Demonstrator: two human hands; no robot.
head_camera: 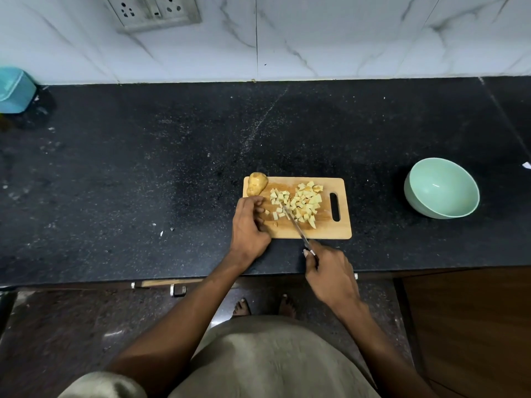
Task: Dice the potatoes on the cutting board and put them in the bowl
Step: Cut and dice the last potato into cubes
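Note:
A wooden cutting board point(324, 229) lies on the black counter. A heap of diced potato pieces point(301, 203) covers its middle, and one unpeeled whole potato point(256, 183) sits on its far left corner. My right hand point(330, 275) grips the handle of a knife point(296, 228), whose blade slants up-left with its tip among the pieces. My left hand point(248, 228) rests on the board's left near corner with its fingers curled, and I see nothing held in it. A mint green bowl point(413, 193) stands empty to the right of the board.
The black stone counter point(143, 173) stretches wide to the left and behind the board. A teal container point(14, 90) stands at the far left by the white marble wall. A wall socket point(155, 10) is mounted above. The counter's front edge runs just below my hands.

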